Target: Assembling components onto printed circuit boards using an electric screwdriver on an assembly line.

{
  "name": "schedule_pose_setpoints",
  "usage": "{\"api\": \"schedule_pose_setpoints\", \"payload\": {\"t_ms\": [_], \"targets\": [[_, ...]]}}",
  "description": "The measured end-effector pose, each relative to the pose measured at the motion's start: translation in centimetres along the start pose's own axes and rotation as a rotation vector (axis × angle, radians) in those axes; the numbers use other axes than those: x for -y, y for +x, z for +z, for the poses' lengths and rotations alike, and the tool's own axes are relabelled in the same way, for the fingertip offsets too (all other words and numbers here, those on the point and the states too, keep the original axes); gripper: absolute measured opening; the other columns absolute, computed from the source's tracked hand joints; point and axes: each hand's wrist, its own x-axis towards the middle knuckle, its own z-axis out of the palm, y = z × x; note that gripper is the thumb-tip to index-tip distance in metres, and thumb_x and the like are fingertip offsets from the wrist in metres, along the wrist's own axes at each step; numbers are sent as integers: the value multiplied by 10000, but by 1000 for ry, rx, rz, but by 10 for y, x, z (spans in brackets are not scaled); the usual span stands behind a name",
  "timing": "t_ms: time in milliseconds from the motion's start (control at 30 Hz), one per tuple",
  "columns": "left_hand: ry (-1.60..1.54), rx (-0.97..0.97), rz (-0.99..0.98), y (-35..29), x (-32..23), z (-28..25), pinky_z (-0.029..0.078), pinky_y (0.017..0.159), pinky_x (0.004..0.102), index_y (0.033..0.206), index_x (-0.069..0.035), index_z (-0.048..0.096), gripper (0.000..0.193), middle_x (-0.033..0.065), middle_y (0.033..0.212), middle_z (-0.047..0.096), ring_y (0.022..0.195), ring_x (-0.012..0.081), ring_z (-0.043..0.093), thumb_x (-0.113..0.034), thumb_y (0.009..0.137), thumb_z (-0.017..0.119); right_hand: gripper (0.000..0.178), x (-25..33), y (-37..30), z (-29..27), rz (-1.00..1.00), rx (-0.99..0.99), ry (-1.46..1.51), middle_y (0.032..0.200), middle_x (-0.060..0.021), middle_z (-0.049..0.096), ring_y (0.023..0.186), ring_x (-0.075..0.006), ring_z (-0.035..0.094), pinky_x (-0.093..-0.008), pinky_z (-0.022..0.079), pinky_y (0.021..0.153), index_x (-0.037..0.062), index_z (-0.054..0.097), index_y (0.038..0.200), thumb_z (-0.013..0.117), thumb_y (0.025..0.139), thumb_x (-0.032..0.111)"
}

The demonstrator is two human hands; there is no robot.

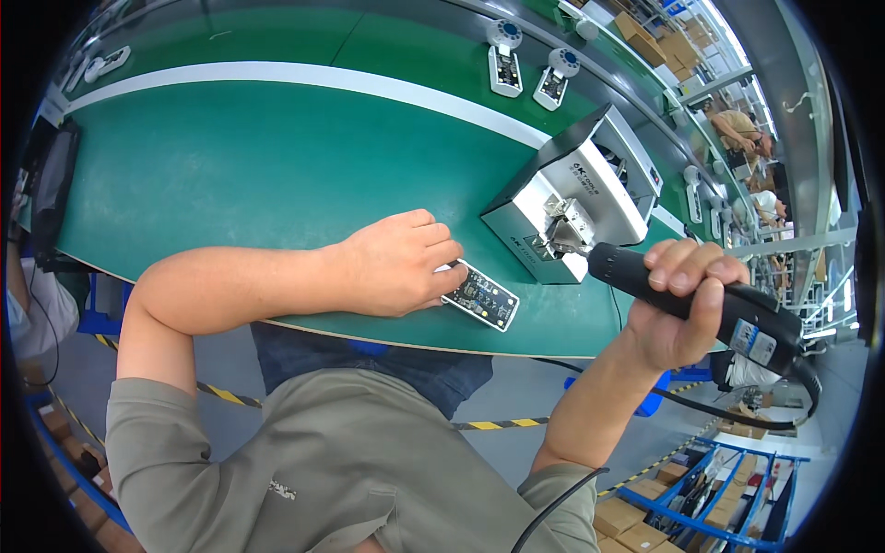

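Observation:
My left hand is closed around the upper end of a white handheld device, which lies on the green table. Its open casing shows a black circuit board; the end under my fingers is hidden. In my right hand is a black electric screwdriver, held nearly level with the fingers wrapped round its body. The screwdriver's tip points left, at the metal outlet of a silver and black screw feeder. Whether a screw sits on the tip is too small to tell.
Two similar devices with round heads lie on the green conveyor beyond the white strip. A black cable hangs from the screwdriver. Another person sits at the far right. Blue racks with boxes stand at lower right.

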Motion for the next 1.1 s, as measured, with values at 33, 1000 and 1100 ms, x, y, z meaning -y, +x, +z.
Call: {"api": "schedule_pose_setpoints", "payload": {"t_ms": [33,1000,1100], "targets": [[-1,4,0,1,0,0,419,780,326,952,-63,625,286,79,893,560,804,220,511,-255,749,686,166,-2,0,0,6,9,-10,647,-61,555,536,-172,540,-321,484,588,45,529,986,598,840,86],[-1,20,-4,2,1,-2,414,780,330,981,-45,654,324,82,907,566,812,217,507,-260,744,699,280,11,-67,0,271,97,99,725,-41,544,592,-138,529,-294,457,612,61,492,1144,532,895,183],[-3,21,-6,3,0,-3,414,779,331,983,-45,654,328,85,919,571,816,217,507,-259,739,703,279,8,-71,-1,273,92,100,727,-40,545,593,-137,529,-292,457,614,63,490,1141,537,893,183]]}}
